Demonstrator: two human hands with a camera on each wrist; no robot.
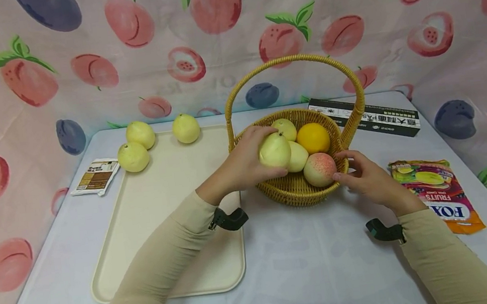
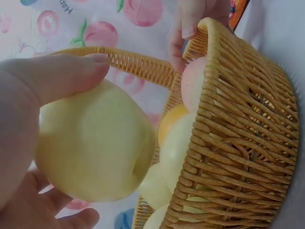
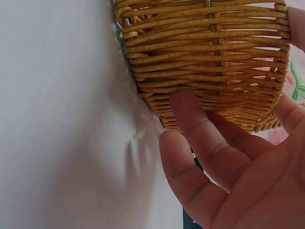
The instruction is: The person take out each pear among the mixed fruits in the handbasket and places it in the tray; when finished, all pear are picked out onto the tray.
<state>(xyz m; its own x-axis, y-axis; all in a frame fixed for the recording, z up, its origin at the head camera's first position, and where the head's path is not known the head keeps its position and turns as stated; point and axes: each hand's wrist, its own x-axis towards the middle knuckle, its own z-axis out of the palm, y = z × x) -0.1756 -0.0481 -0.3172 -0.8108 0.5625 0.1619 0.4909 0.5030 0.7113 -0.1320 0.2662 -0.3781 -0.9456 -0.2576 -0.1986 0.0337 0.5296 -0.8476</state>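
My left hand (image 1: 249, 159) holds a pale yellow-green apple (image 1: 274, 150) above the left side of a wicker basket (image 1: 294, 197). In the left wrist view, the thumb lies over this apple (image 2: 97, 143) and the fingers curl beneath it. Inside the basket are more pale apples (image 1: 296, 157), an orange (image 1: 313, 138) and a pink-blushed peach (image 1: 319, 169). My right hand (image 1: 370, 180) grips the basket's right rim, its thumb by the peach. Up close in the right wrist view, fingertips (image 3: 186, 107) rest against the woven outer wall (image 3: 209, 52).
A cream tray (image 1: 169, 250) lies left of the basket. One apple (image 1: 185, 128) sits at its far edge, two more apples (image 1: 133, 157) near its far left corner. Around are a white-brown packet (image 1: 96, 177), a black box (image 1: 370, 116) and a candy bag (image 1: 438, 195). The basket handle (image 1: 289, 58) arches high.
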